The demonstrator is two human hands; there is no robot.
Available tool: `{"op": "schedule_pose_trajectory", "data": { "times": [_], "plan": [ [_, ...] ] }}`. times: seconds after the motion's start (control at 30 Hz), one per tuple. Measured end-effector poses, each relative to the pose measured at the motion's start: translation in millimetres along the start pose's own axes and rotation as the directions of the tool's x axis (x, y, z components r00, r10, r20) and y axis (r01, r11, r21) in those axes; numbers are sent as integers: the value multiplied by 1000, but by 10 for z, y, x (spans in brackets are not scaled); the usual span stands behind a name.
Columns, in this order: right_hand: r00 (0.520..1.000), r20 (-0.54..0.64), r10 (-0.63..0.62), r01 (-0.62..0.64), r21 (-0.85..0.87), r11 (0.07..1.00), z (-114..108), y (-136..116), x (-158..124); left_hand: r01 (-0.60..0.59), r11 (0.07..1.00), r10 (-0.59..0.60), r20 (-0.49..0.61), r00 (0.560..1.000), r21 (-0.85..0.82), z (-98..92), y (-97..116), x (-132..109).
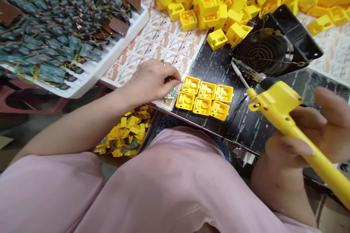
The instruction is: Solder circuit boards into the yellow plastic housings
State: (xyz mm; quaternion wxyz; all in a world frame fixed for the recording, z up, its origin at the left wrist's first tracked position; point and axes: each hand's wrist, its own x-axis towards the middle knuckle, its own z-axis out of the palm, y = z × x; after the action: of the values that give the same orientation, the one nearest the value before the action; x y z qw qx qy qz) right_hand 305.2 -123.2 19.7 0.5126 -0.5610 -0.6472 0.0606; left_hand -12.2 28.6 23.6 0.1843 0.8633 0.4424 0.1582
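Observation:
My left hand is at the table's front edge, thumb and fingertips pinched together; anything between them is too small to make out. Under its fingers lies a small green circuit board with thin wires, partly covered by the hand. Just right of the fingertips, several small yellow plastic cases lie in two rows, their hollow insides facing up. My right hand, blurred, grips a yellow soldering gun by its handle. The gun's metal tip and feed tube point up and left, toward a black fan.
The black fan with a wire grille leans behind the soldering tip. Yellow housings are heaped at the back. Left stands a white foam tray crowded with circuit boards. Below the table edge sits a pile of yellow parts.

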Motion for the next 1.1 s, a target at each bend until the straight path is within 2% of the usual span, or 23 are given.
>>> {"op": "schedule_pose_trajectory", "data": {
  "times": [0.03, 0.07, 0.13, 0.2, 0.27, 0.33, 0.4, 0.47, 0.57, 0.67, 0.8, 1.1],
  "plan": [
    [987, -160, -24, 25, 7, 1000, 45, 40, 34, 21, 1000, -22, 20, 1000, 23, 50, -28, 4],
    [952, -303, -52, 62, 24, 998, 105, 98, 73, 43, 999, -43, 29, 999, 24, 102, -41, 7],
    [901, -432, -37, 83, 90, 992, 229, 236, 144, 60, 998, -61, 32, 998, 7, 183, -36, 12],
    [878, -479, -7, 81, 134, 988, 313, 331, 176, 75, 997, -75, 32, 997, -10, 221, -11, 19],
    [910, -415, 2, 59, 134, 989, 340, 333, 153, 108, 994, -108, 31, 994, -26, 229, 9, 34],
    [975, -221, 4, 22, 118, 993, 329, 263, 95, 137, 989, -136, 41, 990, -47, 232, 14, 61],
    [997, -58, -42, 48, 107, 993, 314, 184, 39, 142, 987, -139, 48, 989, -72, 249, 7, 95],
    [989, 6, -145, 143, 109, 984, 321, 140, 11, 124, 989, -120, 51, 991, -84, 276, -2, 130],
    [963, 21, -269, 266, 96, 959, 371, 123, 31, 103, 993, -100, 50, 994, -54, 311, -5, 172],
    [962, 49, -270, 266, 76, 961, 426, 84, 67, 99, 995, -100, 71, 992, 18, 329, 4, 199],
    [948, 147, -283, 287, -6, 958, 467, -9, 93, 85, 988, -97, 88, 991, 132, 333, 7, 225],
    [887, 229, -401, 416, -18, 909, 515, -106, 213, 15, 976, -52, 163, 985, 217, 268, 42, 293]
  ]
}}
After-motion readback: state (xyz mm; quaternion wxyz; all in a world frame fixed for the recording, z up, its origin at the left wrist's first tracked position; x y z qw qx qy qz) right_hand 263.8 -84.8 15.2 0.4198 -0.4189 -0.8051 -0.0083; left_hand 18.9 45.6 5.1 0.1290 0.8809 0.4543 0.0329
